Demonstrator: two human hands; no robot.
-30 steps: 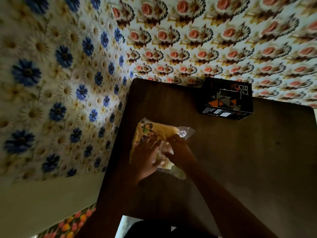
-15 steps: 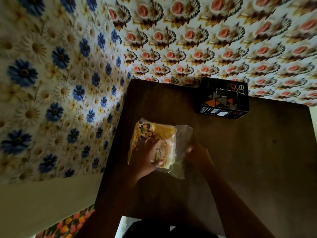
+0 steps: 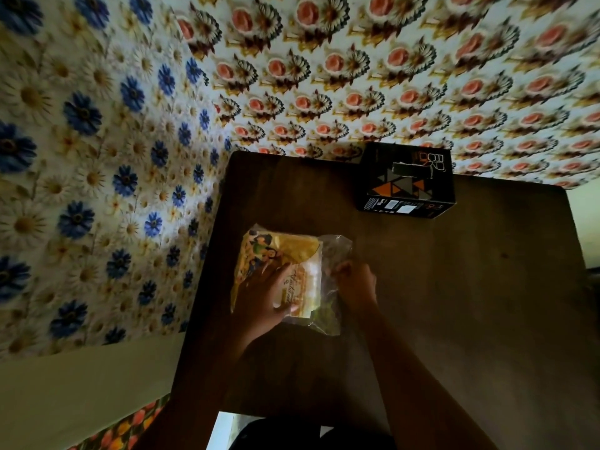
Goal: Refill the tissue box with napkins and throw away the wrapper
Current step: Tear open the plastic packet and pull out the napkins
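Observation:
A yellow printed napkin pack point(image 3: 279, 254) in a clear plastic wrapper point(image 3: 336, 251) lies on the dark wooden table point(image 3: 470, 303), left of centre. My left hand point(image 3: 264, 297) lies flat on the pack, fingers spread, pressing it down. My right hand point(image 3: 355, 284) pinches the loose clear end of the wrapper at the pack's right side. The black tissue box point(image 3: 407, 181) with orange and grey triangles stands at the table's far edge, apart from both hands. Its top slot faces up.
Flowered wallpaper covers the wall to the left point(image 3: 97, 157) and the wall behind the table point(image 3: 422, 76). The table sits in that corner. Its near edge is by my body, with a pale strip of floor point(image 3: 224, 430) below.
My right hand left the middle of the pack and moved to the right, drawing the clear wrapper end out. My left hand stays pressed on the pack.

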